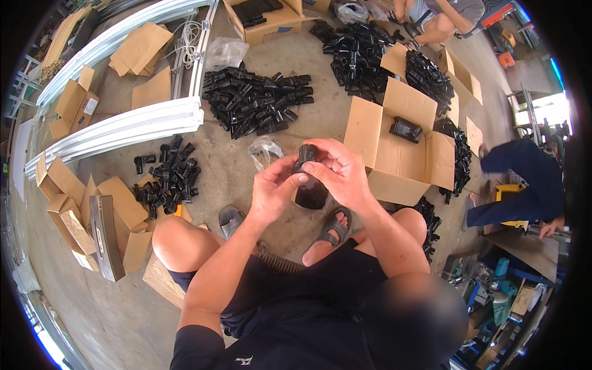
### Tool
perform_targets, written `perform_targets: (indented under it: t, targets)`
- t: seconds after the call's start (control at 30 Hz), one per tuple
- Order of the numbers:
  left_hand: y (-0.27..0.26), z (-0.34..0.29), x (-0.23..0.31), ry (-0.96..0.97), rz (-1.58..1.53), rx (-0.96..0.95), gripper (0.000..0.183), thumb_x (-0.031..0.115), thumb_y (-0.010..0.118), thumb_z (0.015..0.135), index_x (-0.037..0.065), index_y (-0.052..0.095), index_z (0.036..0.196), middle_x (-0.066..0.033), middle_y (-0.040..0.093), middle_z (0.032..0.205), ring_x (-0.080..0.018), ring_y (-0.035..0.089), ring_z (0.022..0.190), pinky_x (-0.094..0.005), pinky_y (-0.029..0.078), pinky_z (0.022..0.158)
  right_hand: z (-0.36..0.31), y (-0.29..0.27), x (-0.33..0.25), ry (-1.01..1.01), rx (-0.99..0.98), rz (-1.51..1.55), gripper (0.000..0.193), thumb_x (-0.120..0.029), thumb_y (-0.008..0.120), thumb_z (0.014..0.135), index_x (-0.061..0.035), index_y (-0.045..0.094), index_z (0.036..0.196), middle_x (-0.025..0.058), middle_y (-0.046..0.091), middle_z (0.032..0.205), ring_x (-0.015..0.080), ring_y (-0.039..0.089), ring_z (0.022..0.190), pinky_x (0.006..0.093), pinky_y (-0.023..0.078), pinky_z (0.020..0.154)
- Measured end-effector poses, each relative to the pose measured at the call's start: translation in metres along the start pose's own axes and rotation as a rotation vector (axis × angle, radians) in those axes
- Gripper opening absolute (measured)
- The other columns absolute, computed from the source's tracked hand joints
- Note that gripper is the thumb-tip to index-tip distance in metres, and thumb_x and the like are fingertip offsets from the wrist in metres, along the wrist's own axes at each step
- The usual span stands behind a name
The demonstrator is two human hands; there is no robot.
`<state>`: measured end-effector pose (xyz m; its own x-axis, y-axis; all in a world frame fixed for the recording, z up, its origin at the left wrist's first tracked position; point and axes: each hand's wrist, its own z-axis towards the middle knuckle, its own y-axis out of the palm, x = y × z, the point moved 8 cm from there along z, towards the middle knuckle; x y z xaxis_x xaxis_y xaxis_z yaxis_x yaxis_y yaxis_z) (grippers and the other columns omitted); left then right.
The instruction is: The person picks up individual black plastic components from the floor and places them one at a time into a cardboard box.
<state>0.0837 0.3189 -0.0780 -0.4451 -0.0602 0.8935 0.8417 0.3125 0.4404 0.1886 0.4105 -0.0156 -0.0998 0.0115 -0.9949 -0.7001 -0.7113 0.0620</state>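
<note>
While the left hand (274, 190) grips one side of a black fitting (308, 154), whose long axis points roughly forward between both thumbs, the right hand (343, 176) holds its other side, nearer the open carton (398, 189).

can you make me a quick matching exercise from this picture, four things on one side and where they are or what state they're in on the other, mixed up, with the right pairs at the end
Things
1. short black cylinder
2. white cord
3. grey sandals
4. large cardboard box

Place or state
a. being worn
b. open, with a black piece inside
c. held between left hand and right hand
d. lying in loose coils

Right pairs: 1-c, 2-d, 3-a, 4-b
</note>
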Motion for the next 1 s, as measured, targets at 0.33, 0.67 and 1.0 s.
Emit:
perform_targets:
  t: [0.33,0.67,1.0]
  targets:
    - [-0.023,0.001,0.044,0.048,-0.057,0.122,0.025,0.002,0.063,0.098,-0.003,0.066,0.123,-0.0149,0.073,0.113,-0.0246,0.072,0.1,-0.0383,0.061,0.086,0.03,-0.042,0.044,0.266,0.185,-0.148,0.038,-0.028,0.07,0.099,0.0014,0.068,0.123,0.01,0.074,0.102,0.0146,0.068,0.084,0.0302,0.057,0.075]
    - [-0.052,0.009,0.087,0.097,0.247,0.169,0.04,0.0,0.068,0.095,-0.006,0.06,0.134,-0.015,0.072,0.114,-0.0225,0.072,0.099,-0.0336,0.06,0.087,-0.023,-0.08,0.286,0.464,-0.272,-1.305,0.021,-0.023,0.072,0.086,-0.0032,0.073,0.09,0.0193,0.072,0.096,0.0365,0.071,0.094,0.0487,0.056,0.084]
    - [-0.021,0.012,0.082,0.353,0.922,0.106,0.091,0.007,0.085,0.082,0.003,0.033,0.156,-0.014,0.076,0.109,-0.0205,0.074,0.094,-0.0321,0.058,0.088,-0.061,-0.032,0.351,0.424,-0.36,-1.383,0.027,-0.014,0.052,0.094,-0.0044,0.069,0.113,0.0187,0.065,0.118,0.037,0.062,0.116,0.045,0.057,0.089]
